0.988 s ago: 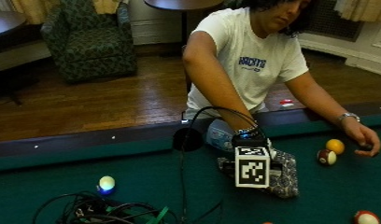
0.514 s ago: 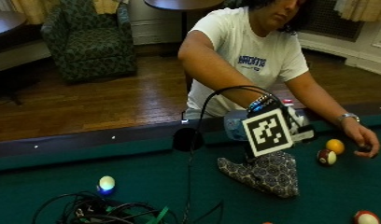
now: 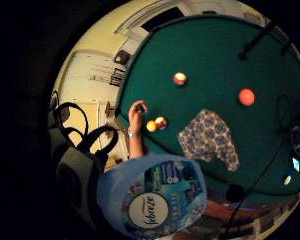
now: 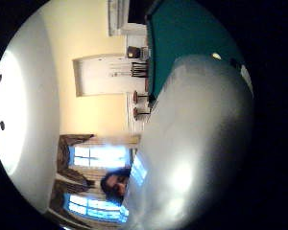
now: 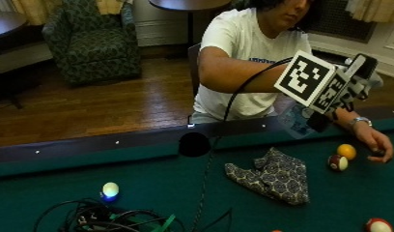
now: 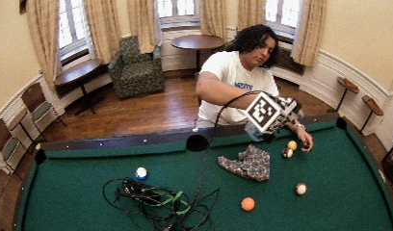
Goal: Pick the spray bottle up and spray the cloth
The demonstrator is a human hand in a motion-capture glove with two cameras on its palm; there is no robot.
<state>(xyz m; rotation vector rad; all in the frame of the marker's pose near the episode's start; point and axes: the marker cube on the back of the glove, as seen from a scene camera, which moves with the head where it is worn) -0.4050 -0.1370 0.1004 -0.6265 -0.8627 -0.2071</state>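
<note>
A pale blue spray bottle (image 5: 292,120) hangs in the air over the table's rail, above and behind the cloth. My gloved right hand (image 5: 317,120) grips it, mostly hidden behind the glove's gear. The bottle's labelled body (image 3: 152,202) fills the near part of the little finger side palm view, and its pale side (image 4: 197,143) fills much of the thumb side palm view. The patterned dark cloth (image 5: 274,176) lies crumpled on the green felt (image 5: 152,179), also seen as the cloth (image 3: 209,139) below the bottle and the cloth (image 6: 248,162) in the wide outside view.
The person's bare left hand (image 5: 377,145) rests on the felt beside a yellow ball (image 5: 346,151) and a striped ball (image 5: 338,163). A red-white ball (image 5: 379,225), a white ball (image 5: 110,189) and a cable tangle (image 5: 113,220) lie nearer. A pocket (image 5: 194,144) sits in the rail.
My right hand has lifted the spray bottle from low beside the cloth up and to the right, above the rail. The cloth stays on the felt.
</note>
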